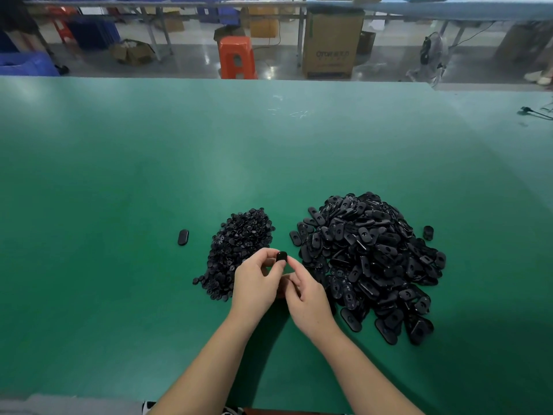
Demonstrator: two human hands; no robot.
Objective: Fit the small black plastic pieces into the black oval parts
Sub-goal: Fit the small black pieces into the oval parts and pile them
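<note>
I am working over the green counter [119, 205], the heap of oval parts [368, 265] just right of my hands and the small pieces [236, 247] just left. My left hand [254, 286] and right hand [305, 295] are both pinching one oval part [281, 256] at the fingertips; I am judging it best to keep it level and press the piece in squarely.

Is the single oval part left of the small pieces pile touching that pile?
No, the lone oval part lies on bare green mat, apart from the small pieces pile.
</note>
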